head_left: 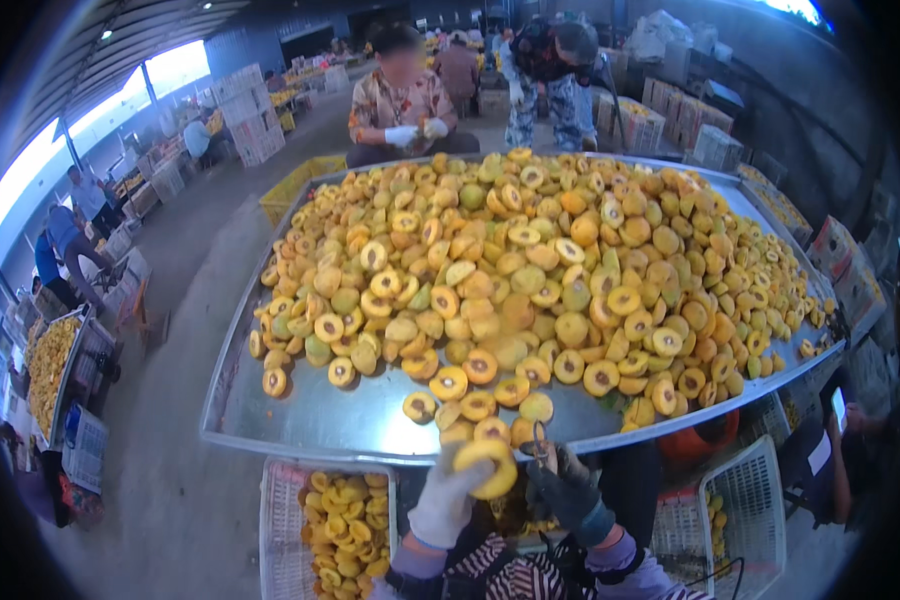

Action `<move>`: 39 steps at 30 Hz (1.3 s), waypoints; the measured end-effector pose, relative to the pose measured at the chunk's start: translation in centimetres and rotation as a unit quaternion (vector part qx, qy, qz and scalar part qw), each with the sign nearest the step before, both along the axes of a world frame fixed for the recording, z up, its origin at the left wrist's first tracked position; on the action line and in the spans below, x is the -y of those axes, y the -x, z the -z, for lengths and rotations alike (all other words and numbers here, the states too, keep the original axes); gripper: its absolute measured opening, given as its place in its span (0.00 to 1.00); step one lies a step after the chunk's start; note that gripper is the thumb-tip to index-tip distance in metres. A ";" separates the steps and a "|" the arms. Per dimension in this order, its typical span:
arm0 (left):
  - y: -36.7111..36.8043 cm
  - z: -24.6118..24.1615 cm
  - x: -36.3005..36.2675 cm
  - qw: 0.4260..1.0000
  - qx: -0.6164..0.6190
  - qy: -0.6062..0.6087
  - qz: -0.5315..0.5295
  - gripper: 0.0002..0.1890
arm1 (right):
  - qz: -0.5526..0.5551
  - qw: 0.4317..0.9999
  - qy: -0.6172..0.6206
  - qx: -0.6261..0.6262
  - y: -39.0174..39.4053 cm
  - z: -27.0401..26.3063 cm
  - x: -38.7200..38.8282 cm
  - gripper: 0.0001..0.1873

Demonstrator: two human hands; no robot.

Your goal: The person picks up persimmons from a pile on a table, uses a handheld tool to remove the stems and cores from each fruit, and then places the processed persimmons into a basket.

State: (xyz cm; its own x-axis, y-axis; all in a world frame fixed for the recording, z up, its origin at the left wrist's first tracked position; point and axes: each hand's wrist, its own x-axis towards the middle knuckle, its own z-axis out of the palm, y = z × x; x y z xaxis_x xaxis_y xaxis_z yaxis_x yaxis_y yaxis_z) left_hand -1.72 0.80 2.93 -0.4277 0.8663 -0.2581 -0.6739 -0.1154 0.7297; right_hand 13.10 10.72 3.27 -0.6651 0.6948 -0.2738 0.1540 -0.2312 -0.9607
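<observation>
My left hand (444,501), in a pale glove, grips a yellow peach half (487,469) with a wide hollow in its cut face. In my right hand (570,491), gloved in dark fabric, is a small metal tool with a looped end (540,439), held upright just right of the fruit. Both hands are at the near edge of a metal-topped table (311,420). A broad heap of halved yellow peaches (495,285) covers much of it, many halves showing brown pits or pit cavities. Several halves lie close beyond my hands.
A white plastic crate of peach halves (345,525) stands below the table at left; another white crate (746,517) is at right. Across the table sits a gloved person (401,112) beside a yellow crate (300,184). Another person (551,75) bends behind. Someone at right holds a phone (838,409).
</observation>
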 end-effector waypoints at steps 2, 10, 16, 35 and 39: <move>0.5 0.2 -0.3 0.997 0.014 -0.040 -0.057 0.24 | -0.032 0.999 -0.018 0.027 0.1 -2.1 0.4 0.15; -0.1 -1.1 -1.3 0.987 0.012 -0.088 -0.131 0.26 | -0.121 0.862 -0.492 -0.018 -0.1 -1.1 1.9 0.15; -1.0 -0.5 -1.1 0.985 -0.036 -0.114 -0.127 0.30 | -0.138 0.765 -0.628 0.032 -0.2 -0.2 1.9 0.15; -2.3 -4.2 -1.6 0.876 -0.463 -0.013 -0.137 0.18 | -0.146 0.926 0.286 -0.198 -0.6 0.1 2.0 0.13; -2.6 -5.7 -2.2 0.802 -0.581 0.000 -0.135 0.21 | -0.170 0.970 0.167 -0.044 -0.7 -3.8 1.2 0.13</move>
